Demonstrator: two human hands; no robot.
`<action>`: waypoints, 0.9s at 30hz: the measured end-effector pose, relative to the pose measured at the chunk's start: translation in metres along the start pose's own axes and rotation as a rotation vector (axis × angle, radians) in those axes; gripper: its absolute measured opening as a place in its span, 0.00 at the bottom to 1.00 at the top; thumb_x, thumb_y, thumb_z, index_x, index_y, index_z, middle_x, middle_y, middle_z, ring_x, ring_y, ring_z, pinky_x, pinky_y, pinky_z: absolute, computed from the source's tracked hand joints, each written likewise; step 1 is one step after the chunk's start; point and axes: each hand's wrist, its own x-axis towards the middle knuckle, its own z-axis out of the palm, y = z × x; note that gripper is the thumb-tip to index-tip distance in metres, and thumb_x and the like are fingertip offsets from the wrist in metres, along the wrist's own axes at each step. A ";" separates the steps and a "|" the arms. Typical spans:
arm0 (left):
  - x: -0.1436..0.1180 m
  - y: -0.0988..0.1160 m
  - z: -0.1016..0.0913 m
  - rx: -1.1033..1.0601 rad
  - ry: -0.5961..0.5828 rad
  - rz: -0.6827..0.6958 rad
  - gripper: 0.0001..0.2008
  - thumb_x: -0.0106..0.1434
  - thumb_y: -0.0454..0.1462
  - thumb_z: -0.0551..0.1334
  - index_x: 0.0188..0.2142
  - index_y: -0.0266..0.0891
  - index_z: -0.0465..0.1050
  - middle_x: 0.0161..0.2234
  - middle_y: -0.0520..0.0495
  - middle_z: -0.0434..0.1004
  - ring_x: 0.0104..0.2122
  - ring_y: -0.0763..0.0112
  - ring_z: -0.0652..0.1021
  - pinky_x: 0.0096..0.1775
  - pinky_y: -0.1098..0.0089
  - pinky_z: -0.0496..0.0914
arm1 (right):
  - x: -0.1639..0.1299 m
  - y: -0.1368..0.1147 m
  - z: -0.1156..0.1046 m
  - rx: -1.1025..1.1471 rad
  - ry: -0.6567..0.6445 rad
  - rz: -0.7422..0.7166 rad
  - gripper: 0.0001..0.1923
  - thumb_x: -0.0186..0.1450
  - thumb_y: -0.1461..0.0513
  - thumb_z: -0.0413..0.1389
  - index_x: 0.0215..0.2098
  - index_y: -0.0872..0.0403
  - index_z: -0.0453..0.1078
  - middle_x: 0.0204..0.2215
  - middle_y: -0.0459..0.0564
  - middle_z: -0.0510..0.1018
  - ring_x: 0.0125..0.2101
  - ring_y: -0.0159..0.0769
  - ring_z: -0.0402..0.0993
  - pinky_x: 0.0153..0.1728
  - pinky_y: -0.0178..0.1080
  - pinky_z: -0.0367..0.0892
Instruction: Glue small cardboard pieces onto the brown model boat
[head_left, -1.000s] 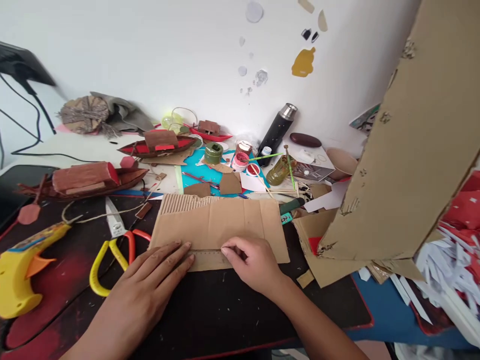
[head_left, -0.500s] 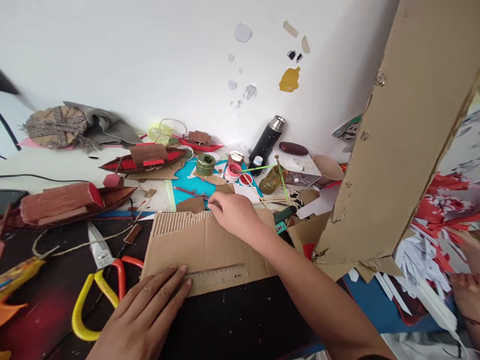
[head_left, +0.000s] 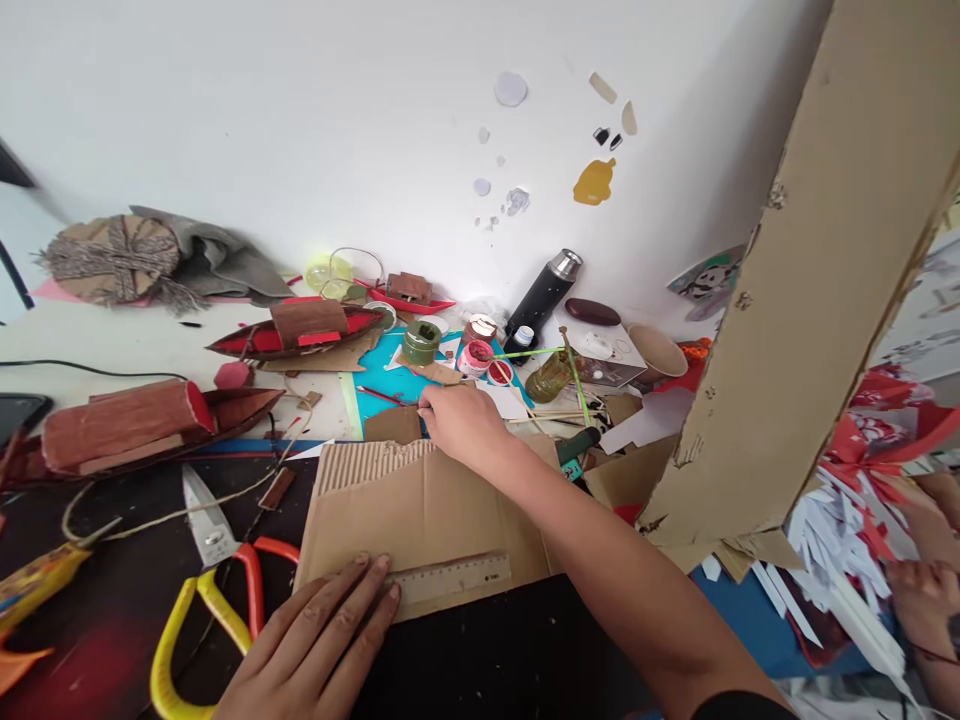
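Observation:
My left hand (head_left: 322, 640) lies flat, its fingers spread over the left end of a clear ruler (head_left: 457, 575). That ruler rests along the near edge of a piece of brown cardboard (head_left: 390, 520), whose far left strip is peeled to bare ridges. Over the cardboard's far edge, my right hand (head_left: 465, 425) has its thumb and fingers pinched together. Its fingertips are beside the end of a thin dark-red, pencil-like stick (head_left: 379, 395) and a small brown cardboard scrap (head_left: 394, 425). Whatever sits in the pinch is hidden.
Large scissors (head_left: 217, 570) lie left of the cardboard. Brown model boats (head_left: 127, 425), open paint jars (head_left: 421, 343) and a black flask (head_left: 544, 295) stand farther back. A tall cardboard panel (head_left: 795, 270) rises at right; beyond it shows another person's hand (head_left: 922, 600).
My right hand has moved slightly farther out, towards the red stick and scrap. My left hand stays on the ruler. The view has shifted a little.

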 end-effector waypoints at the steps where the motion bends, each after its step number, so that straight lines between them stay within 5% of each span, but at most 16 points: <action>1: 0.000 0.000 0.001 0.003 0.002 -0.001 0.30 0.78 0.35 0.53 0.75 0.46 0.76 0.75 0.49 0.77 0.71 0.58 0.77 0.77 0.60 0.60 | 0.000 0.000 -0.001 -0.004 -0.003 0.002 0.16 0.85 0.59 0.55 0.59 0.52 0.85 0.52 0.61 0.92 0.53 0.56 0.89 0.52 0.50 0.77; 9: 0.000 -0.002 0.004 0.003 0.004 0.004 0.31 0.77 0.33 0.53 0.75 0.46 0.76 0.76 0.49 0.77 0.72 0.59 0.76 0.80 0.58 0.54 | 0.005 0.004 0.004 -0.004 -0.007 0.004 0.16 0.81 0.63 0.57 0.60 0.56 0.84 0.52 0.65 0.92 0.53 0.59 0.89 0.52 0.51 0.77; 18: 0.011 -0.006 -0.009 0.031 -0.014 0.024 0.27 0.78 0.37 0.56 0.72 0.45 0.80 0.72 0.49 0.82 0.66 0.59 0.82 0.64 0.64 0.74 | 0.014 0.003 0.000 0.164 0.108 0.019 0.11 0.81 0.59 0.59 0.56 0.52 0.82 0.46 0.56 0.91 0.48 0.51 0.87 0.44 0.44 0.72; 24: 0.020 -0.004 -0.011 0.034 -0.049 0.020 0.26 0.82 0.38 0.55 0.74 0.47 0.77 0.69 0.48 0.84 0.62 0.60 0.85 0.62 0.65 0.76 | -0.003 0.012 -0.004 0.880 0.250 0.089 0.04 0.76 0.58 0.61 0.45 0.51 0.77 0.24 0.38 0.71 0.26 0.36 0.70 0.29 0.38 0.59; 27: 0.024 0.001 -0.013 0.046 -0.056 -0.010 0.28 0.86 0.46 0.54 0.79 0.47 0.69 0.69 0.45 0.85 0.60 0.59 0.87 0.58 0.65 0.79 | -0.028 0.019 -0.002 1.245 0.162 0.075 0.04 0.74 0.58 0.61 0.41 0.50 0.73 0.23 0.36 0.67 0.22 0.32 0.63 0.27 0.37 0.57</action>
